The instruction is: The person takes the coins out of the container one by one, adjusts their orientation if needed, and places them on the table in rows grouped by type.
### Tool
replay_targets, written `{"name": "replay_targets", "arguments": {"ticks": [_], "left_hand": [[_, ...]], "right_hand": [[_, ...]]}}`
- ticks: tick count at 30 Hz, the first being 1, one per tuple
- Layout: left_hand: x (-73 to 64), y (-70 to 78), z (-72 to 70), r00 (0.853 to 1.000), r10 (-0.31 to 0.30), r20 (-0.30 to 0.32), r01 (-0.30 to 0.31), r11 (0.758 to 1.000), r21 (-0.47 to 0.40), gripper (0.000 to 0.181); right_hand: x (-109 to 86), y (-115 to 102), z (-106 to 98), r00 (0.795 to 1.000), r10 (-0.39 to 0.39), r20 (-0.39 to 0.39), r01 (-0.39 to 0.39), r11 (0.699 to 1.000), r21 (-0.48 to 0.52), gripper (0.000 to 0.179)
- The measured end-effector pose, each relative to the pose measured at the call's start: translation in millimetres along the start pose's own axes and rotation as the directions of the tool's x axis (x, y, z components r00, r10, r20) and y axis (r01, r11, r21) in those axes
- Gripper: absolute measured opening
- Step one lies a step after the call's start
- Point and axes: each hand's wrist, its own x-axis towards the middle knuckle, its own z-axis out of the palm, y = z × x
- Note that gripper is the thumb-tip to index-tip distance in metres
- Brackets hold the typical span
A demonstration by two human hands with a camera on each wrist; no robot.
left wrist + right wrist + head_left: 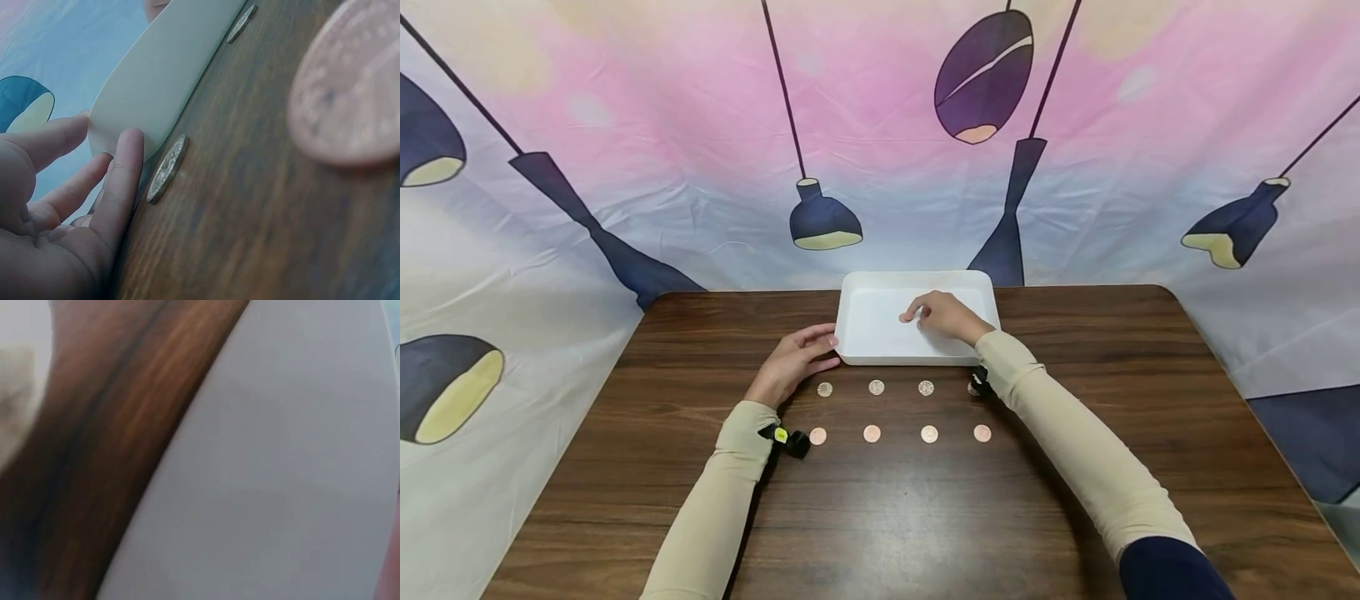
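Note:
A shallow white tray (868,333) stands at the table's far edge. My left hand (790,363) touches its near left corner from outside, fingers fairly straight; the left wrist view shows fingertips (130,140) against the tray wall (150,81). Inside the tray, my right hand (951,316) reaches down with bent fingers. A small copper-coloured coin (904,317) is at its index fingertip; whether the thumb also pinches it is unclear. The right wrist view shows mainly the tray's outer wall (262,456), with the fingers hidden.
Several coins lie in two rows before the tray: silver ones such as this coin (876,387) behind, copper ones such as this coin (872,433) in front. My right wrist partly covers the rightmost silver coin (972,389). A printed cloth (737,225) hangs behind the brown table (880,517).

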Motion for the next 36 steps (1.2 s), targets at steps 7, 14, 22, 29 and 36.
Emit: {"name": "replay_targets", "arguments": {"ticks": [7, 14, 22, 29, 36], "left_hand": [[1.1, 2.5, -1.2, 1.0, -0.001, -0.001, 0.001, 1.0, 0.0, 0.056], [1.3, 3.8, -1.6, 1.0, 0.003, 0.011, -0.003, 1.0, 0.01, 0.056], [-0.9, 3.0, -2.4, 1.0, -0.004, 0.005, 0.003, 1.0, 0.019, 0.056], [-0.4, 1.8, -0.8, 1.0, -0.001, 0.01, 0.0, 1.0, 0.011, 0.056], [0.1, 0.8, -0.9, 1.0, -0.003, 0.004, 0.003, 1.0, 0.01, 0.058]], "right_hand": [[-6.3, 3.7, -3.5, 1.0, 0.025, -0.004, -0.025, 0.999, -0.03, 0.025], [-10.7, 6.8, -4.0, 0.999, 0.002, -0.039, -0.004, 0.999, -0.05, 0.013], [-9.9, 7.9, 0.2, 0.998, -0.027, -0.05, 0.029, 0.999, 0.032, 0.019], [-7.2, 15.6, 1.8, 1.0, 0.02, -0.002, -0.019, 0.992, 0.122, 0.031], [-4.6, 18.5, 3.4, 1.0, 0.013, 0.002, -0.013, 0.994, 0.112, 0.028]]}}
